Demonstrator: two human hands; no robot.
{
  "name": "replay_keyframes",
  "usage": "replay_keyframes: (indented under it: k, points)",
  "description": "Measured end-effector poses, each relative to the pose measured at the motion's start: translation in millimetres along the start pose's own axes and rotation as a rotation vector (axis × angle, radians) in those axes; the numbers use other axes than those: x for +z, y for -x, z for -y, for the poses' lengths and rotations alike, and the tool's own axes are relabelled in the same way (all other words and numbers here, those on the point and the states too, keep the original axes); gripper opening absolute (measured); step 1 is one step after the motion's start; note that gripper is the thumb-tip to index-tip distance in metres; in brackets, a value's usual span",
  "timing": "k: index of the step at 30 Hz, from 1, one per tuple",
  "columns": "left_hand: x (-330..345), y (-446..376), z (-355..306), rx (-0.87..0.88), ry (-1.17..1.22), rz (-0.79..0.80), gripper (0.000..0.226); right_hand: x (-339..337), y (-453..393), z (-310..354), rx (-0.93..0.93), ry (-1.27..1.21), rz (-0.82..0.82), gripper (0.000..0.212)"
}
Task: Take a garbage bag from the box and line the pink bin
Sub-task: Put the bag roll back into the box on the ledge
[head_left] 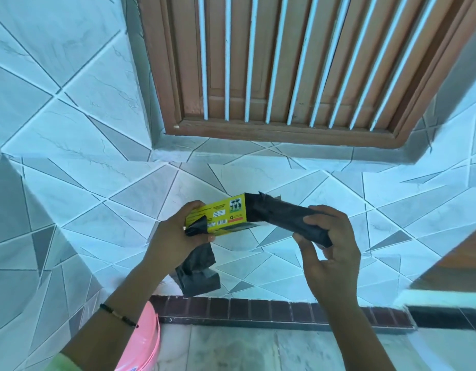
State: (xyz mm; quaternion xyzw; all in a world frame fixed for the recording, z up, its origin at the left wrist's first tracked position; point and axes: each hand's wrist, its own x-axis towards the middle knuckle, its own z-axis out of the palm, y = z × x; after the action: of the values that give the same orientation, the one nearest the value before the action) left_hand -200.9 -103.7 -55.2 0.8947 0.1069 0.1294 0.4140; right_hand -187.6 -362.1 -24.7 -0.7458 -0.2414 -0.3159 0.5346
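Your left hand [175,234] grips the yellow box [220,216], a loose black bag [198,271] dangling below it; your right hand [327,245] is closed on the bag roll [282,215] poking from the box's right end; pink bin [140,341] sits below your left arm

Lighting: I see bright, even daylight with a cool blue cast over the tiled wall [79,135]; no hard shadows. Distortion: I note wide-angle bowing, the window bars [293,60] above the hands fanning outward. Focus: sharp between the hands; soft motion blur far right of the right hand [329,246], at the frame edge.
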Motion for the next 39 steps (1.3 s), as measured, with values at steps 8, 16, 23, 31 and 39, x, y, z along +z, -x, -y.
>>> replay_keyframes:
  k: [8,16,23,31,39]
  points:
    - [9.4,27.0,-8.3,-0.039,0.046,-0.058,0.053,-2.7,21.7,12.3,-0.231,0.252,0.108,0.044]
    - [4.2,44.9,1.8,-0.069,0.058,-0.083,0.055,-7.4,22.4,19.8,-0.27,0.277,0.22,0.042]
    - [9.8,58.0,2.5,-0.011,0.021,-0.044,0.06,-4.2,8.5,32.3,0.085,0.004,-0.003,0.038]
    - [5.8,61.3,0.6,0.001,-0.029,-0.139,0.059,-5.2,11.2,34.5,0.482,-0.211,0.11,0.031]
    - [13.1,63.3,1.2,0.024,-0.022,-0.098,0.061,7.6,16.1,24.1,0.626,-0.288,0.083,0.046]
